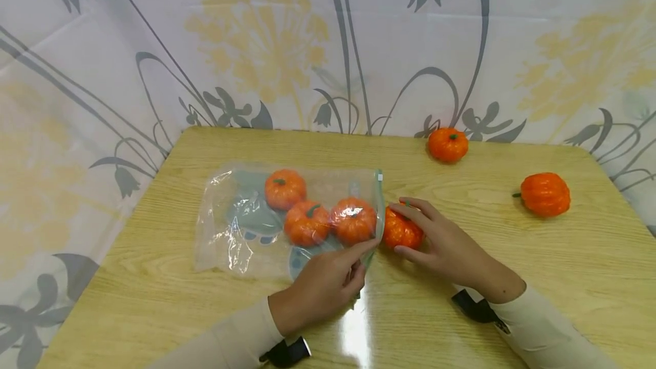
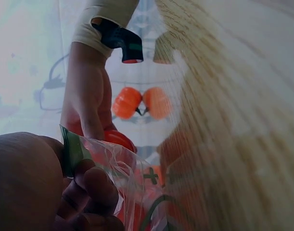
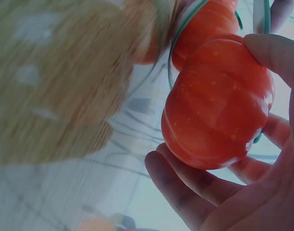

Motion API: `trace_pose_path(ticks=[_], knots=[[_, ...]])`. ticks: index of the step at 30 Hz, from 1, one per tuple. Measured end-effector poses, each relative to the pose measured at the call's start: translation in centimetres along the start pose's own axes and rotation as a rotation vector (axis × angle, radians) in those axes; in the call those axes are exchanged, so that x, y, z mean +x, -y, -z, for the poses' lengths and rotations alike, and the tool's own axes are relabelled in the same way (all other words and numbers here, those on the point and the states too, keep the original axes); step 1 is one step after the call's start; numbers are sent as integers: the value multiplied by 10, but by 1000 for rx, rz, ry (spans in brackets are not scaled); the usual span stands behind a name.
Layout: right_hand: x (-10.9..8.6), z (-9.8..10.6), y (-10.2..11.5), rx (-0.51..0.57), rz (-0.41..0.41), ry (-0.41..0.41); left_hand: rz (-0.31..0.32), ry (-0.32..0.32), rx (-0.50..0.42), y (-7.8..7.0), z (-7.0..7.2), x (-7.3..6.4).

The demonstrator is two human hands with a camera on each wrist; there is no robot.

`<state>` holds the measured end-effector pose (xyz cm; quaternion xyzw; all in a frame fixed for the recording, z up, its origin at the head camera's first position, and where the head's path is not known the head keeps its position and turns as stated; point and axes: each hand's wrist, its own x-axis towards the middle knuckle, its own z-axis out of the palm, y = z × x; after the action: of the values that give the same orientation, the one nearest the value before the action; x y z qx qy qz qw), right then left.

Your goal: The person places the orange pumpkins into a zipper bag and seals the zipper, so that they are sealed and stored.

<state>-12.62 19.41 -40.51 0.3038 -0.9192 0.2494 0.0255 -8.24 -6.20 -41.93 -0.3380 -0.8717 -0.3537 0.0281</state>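
A clear plastic zip bag (image 1: 215, 244) with a green zip edge lies flat on the table, its mouth toward the right. Inside it are three small orange pumpkins, one of them a pumpkin (image 1: 285, 189) near the bag's far side. My left hand (image 1: 323, 283) pinches the green edge of the bag's mouth, as the left wrist view also shows. In my right hand (image 1: 446, 244) is another pumpkin (image 3: 216, 103), gripped between thumb and fingers right at the opening. The right wrist view shows the bag's green rim beside this pumpkin.
Two more orange pumpkins rest on the wooden table (image 1: 512, 266): one pumpkin (image 1: 448, 145) by the back edge, the other pumpkin (image 1: 545, 195) at the right with its stem pointing left. A flower-patterned cloth (image 1: 307, 44) hangs behind the table.
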Motion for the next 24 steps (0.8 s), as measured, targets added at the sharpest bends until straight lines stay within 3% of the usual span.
trace_pose_path(ticks=[24], knots=[[0,-5,8,48,29,2,-18,-11,-16,-1,0,-2]])
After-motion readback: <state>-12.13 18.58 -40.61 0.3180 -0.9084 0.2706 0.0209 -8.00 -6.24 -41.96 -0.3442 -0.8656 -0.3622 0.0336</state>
